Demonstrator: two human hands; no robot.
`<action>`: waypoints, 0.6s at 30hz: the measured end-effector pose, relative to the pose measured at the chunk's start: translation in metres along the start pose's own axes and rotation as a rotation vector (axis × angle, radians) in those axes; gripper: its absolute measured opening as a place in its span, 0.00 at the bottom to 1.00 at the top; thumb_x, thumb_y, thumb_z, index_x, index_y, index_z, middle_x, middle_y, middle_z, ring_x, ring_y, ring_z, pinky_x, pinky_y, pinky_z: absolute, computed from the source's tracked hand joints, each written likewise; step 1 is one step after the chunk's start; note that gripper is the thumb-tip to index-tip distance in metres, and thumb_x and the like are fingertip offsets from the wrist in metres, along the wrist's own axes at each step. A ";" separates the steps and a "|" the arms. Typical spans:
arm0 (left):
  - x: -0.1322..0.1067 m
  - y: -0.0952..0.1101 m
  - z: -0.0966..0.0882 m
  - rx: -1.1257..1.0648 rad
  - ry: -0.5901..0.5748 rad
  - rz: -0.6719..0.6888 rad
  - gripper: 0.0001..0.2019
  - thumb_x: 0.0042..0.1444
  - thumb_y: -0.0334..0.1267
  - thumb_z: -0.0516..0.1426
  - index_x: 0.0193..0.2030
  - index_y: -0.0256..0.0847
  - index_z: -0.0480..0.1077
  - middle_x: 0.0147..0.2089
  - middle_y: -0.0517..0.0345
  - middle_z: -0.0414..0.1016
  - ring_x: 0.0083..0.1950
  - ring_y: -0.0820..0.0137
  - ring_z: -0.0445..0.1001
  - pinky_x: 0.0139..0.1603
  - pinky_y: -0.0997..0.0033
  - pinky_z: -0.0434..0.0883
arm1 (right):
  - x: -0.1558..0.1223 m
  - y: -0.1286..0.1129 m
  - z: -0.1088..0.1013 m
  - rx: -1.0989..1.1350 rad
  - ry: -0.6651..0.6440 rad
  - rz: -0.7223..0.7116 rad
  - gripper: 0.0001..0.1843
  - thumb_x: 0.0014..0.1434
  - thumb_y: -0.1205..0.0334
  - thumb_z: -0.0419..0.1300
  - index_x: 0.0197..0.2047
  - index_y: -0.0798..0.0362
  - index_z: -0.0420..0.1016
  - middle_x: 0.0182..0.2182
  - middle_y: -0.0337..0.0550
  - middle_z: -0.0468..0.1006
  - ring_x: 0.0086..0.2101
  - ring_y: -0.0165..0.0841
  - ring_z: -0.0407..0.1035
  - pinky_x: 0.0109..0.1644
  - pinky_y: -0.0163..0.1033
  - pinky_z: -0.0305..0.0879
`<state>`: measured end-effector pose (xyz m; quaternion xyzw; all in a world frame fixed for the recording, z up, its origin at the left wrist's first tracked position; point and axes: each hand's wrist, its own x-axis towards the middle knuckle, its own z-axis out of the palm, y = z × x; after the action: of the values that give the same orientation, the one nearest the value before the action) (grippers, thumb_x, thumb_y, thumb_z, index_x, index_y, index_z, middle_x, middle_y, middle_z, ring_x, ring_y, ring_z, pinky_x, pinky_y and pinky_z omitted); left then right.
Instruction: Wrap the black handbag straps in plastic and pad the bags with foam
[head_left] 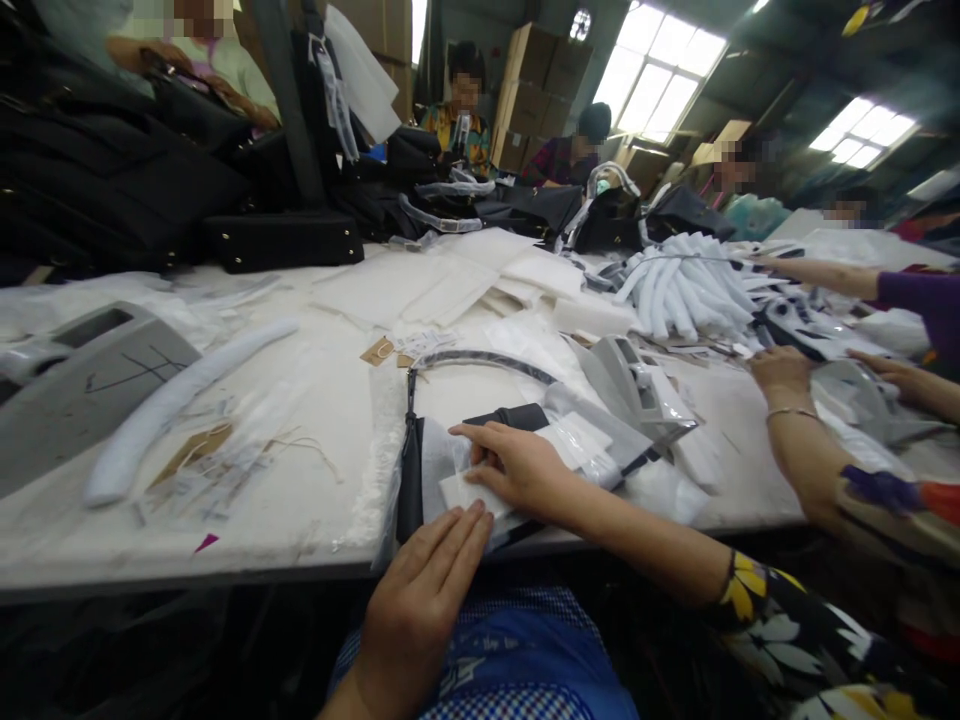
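Note:
A black bag [411,470] wrapped partly in clear plastic and white paper lies at the table's near edge. My left hand [420,595] rests flat on its near side at the table edge, fingers stretched out together. My right hand [514,465] lies on top of it, fingers extended, pressing a white paper sheet [465,490] against the bag. The bag's black strap [487,362] arcs away across the table behind my right hand.
A long white foam-wrapped strip [180,400] and brown paper tags [191,450] lie left. A grey holder [82,385] sits far left. Black bags [281,240] are piled behind. A co-worker's hands [784,375] work at right beside rolled white wraps [679,285]. Other people sit across.

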<state>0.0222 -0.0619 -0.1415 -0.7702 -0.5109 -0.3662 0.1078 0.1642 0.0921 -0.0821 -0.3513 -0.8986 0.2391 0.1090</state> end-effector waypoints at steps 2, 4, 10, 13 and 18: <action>-0.001 0.000 0.000 0.025 -0.019 -0.008 0.22 0.66 0.25 0.49 0.65 0.37 0.66 0.61 0.55 0.75 0.60 0.63 0.73 0.61 0.64 0.71 | -0.001 -0.001 0.001 0.026 0.051 -0.008 0.26 0.57 0.68 0.67 0.59 0.47 0.74 0.37 0.40 0.78 0.32 0.30 0.72 0.38 0.35 0.68; -0.002 -0.001 0.000 0.052 -0.009 -0.006 0.23 0.66 0.26 0.48 0.66 0.36 0.65 0.60 0.55 0.75 0.58 0.63 0.74 0.58 0.65 0.73 | -0.007 -0.001 -0.006 0.111 0.123 -0.065 0.20 0.59 0.69 0.65 0.55 0.49 0.77 0.39 0.42 0.79 0.32 0.29 0.72 0.39 0.35 0.70; 0.002 -0.006 0.005 0.030 0.068 0.045 0.24 0.66 0.26 0.50 0.68 0.37 0.63 0.60 0.59 0.75 0.57 0.66 0.74 0.67 0.70 0.63 | -0.059 0.045 -0.086 0.122 0.517 0.055 0.13 0.64 0.60 0.61 0.51 0.50 0.78 0.45 0.45 0.81 0.42 0.34 0.76 0.52 0.40 0.72; 0.006 -0.007 0.006 0.006 0.084 0.069 0.23 0.66 0.28 0.52 0.68 0.35 0.64 0.60 0.58 0.76 0.56 0.67 0.75 0.69 0.72 0.59 | -0.084 0.092 -0.134 0.012 0.670 0.444 0.11 0.62 0.61 0.62 0.47 0.53 0.80 0.47 0.50 0.81 0.44 0.40 0.77 0.54 0.44 0.71; 0.005 -0.006 0.007 0.012 0.081 0.084 0.23 0.66 0.28 0.52 0.67 0.35 0.64 0.61 0.58 0.75 0.56 0.67 0.74 0.70 0.72 0.58 | -0.092 0.151 -0.169 0.169 0.517 0.747 0.11 0.60 0.60 0.65 0.30 0.58 0.79 0.28 0.52 0.83 0.37 0.41 0.79 0.46 0.42 0.75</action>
<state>0.0210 -0.0516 -0.1441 -0.7749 -0.4753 -0.3893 0.1483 0.3804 0.1855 -0.0157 -0.6891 -0.6311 0.2388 0.2643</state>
